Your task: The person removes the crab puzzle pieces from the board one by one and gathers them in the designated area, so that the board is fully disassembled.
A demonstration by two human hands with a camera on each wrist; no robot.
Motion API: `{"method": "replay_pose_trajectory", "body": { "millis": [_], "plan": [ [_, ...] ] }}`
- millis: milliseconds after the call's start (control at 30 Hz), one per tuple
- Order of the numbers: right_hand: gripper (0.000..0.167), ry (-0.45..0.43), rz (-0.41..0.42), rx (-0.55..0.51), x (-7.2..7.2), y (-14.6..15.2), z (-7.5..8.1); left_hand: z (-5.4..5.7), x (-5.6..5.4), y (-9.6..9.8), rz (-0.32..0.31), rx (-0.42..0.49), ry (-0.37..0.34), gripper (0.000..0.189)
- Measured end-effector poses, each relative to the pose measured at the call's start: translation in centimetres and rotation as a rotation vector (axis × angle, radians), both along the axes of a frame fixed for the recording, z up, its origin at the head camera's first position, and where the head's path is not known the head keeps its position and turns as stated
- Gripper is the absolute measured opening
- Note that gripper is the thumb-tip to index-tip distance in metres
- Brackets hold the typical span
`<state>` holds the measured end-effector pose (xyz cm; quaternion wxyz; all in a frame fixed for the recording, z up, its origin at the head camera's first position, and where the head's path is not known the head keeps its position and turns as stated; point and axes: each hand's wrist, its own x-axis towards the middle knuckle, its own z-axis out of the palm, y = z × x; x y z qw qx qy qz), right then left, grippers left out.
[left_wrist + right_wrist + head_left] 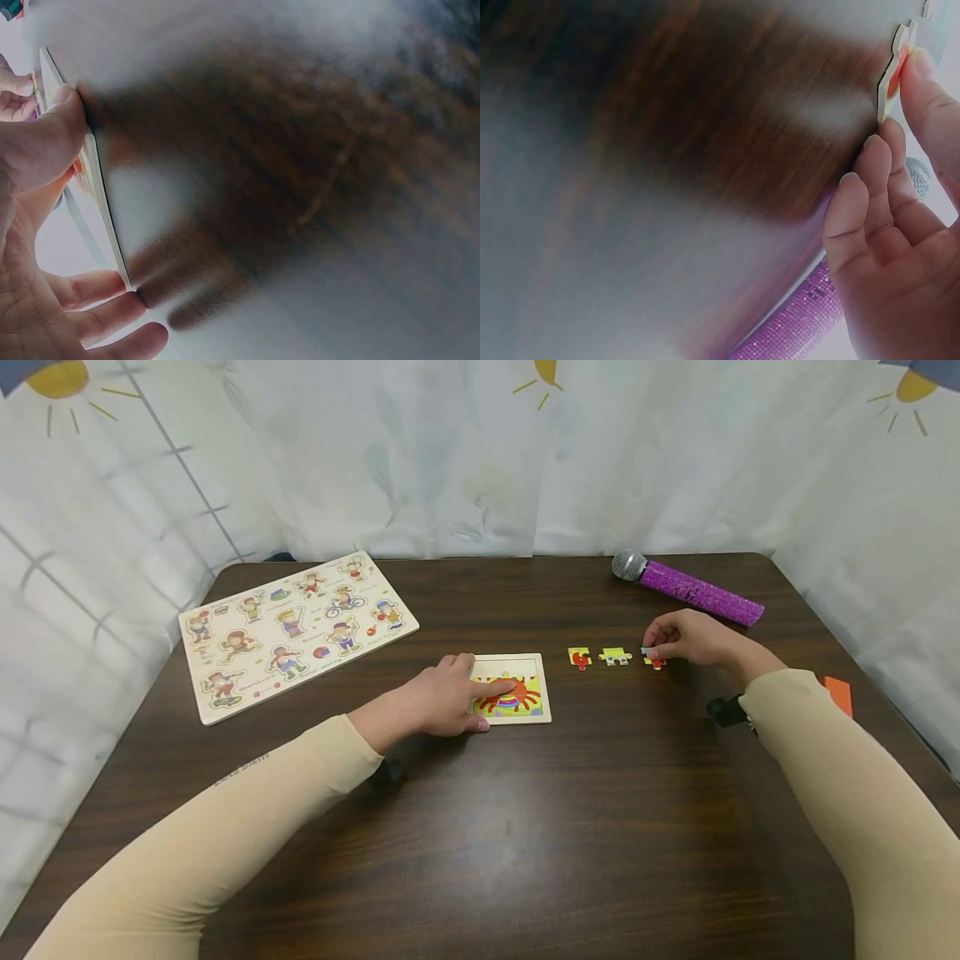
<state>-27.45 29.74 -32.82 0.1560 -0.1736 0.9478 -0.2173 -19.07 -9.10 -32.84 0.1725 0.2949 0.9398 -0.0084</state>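
Wood tray: small puzzle frame (543, 689) sits mid-table on the dark table (525, 827); we see most of the crab picture filled in, with a pale bare strip along its top edge.
Left hand: our left hand (438, 700) lies flat on the tray's left side, forefinger stretched across the picture, thumb along the near edge. Fingers straight and pressing, nothing pinched. The left wrist view shows the thumb against the tray edge (94, 180).
Right hand: our right hand (686, 639) is curled over the rightmost loose piece (656, 661), thumb and fingertips pinching it. The right wrist view shows the piece (894, 75) tipped up on edge between them.
Loose pieces: two more, a red-and-yellow piece (579, 657) and a yellow-green piece (615, 656), lie in a row between tray and right hand, apart from each other.
Progress: we judge it mostly done; three pieces are still out of the tray, one of them in hand.
Around: peg puzzle board (296, 631) far left, purple glitter microphone (686, 587) behind the right hand, orange block (838, 693) at the right edge.
Obstruction: left forefinger covers part of the picture; the bare top strip looks uncovered. The path from the pieces to the tray is free of other things.
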Motion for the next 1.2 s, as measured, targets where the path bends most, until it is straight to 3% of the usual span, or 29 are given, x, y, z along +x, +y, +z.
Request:
{"method": "replay_pose_trajectory", "body": {
  "millis": [500,767,967,1200],
  "plan": [
    [0.01,0.002,-0.017,-0.007,0.2,-0.2,0.1,0.1,0.0,-0.1,-0.002,0.0,-0.001,0.069],
    [0.024,0.004,-0.028,-0.013,0.4,-0.6,0.8,0.0,0.0,-0.1,-0.009,-0.004,0.005,0.068],
    [0.029,0.049,0.037,-0.016,0.6,-3.6,1.4,-0.1,-0.1,-0.2,-0.002,-0.005,-0.009,0.07],
    [0.026,0.081,0.174,-0.012,1.2,-9.8,0.8,-0.2,-0.2,-0.1,-0.004,0.006,-0.009,0.07]
  ]
}}
